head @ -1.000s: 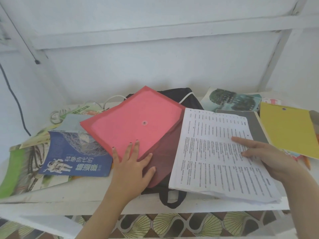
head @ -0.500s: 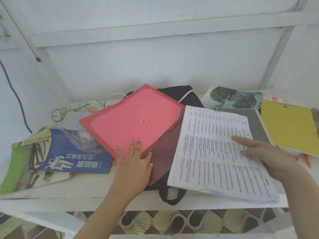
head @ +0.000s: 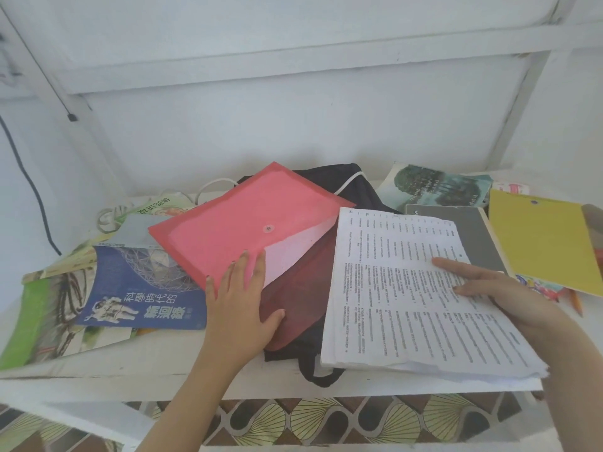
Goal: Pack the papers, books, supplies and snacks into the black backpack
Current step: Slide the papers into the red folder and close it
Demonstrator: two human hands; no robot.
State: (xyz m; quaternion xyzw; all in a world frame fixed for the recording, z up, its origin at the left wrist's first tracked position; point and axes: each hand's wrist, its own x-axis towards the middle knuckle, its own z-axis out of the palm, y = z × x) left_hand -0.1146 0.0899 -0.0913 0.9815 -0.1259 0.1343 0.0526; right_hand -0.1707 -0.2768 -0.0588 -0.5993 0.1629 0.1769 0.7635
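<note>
1. Your left hand (head: 241, 301) lies flat on the red folder (head: 248, 220). The fingers are straight and close together on the flap, and the thumb is spread onto the darker lower panel. It presses down and grips nothing.
2. Your right hand (head: 499, 288) has its fingers stretched across the top sheet of the stack of papers (head: 401, 288). The thumb is hidden underneath, so I cannot tell whether you are pinching the stack or only steadying it.
3. The black backpack (head: 329, 177) lies flat on the table (head: 130, 370), mostly buried under the folder and the stack. Only its far corner and a strap loop at the near edge show, and its opening is out of sight.
4. The step in hand looks like getting the stack into the folder, since a white patch shows just beside your fingertips where the flap seems to be parting. Raise the flap fully before you bring the papers over, because a half-open flap will likely catch the top sheets.
5. The stack's near edge is ragged and hangs past the table's edge. Square it against the tabletop first, and get your thumb firmly underneath so loose sheets do not fan out.
6. Slide the stack in by its left edge, low and level. Keep your left palm pinning the folder, which may skate on the backpack's fabric.
7. Leave the blue book (head: 140, 288) beside the folder and the yellow folder (head: 548, 243) on the right where they are until this stack is stowed.
</note>
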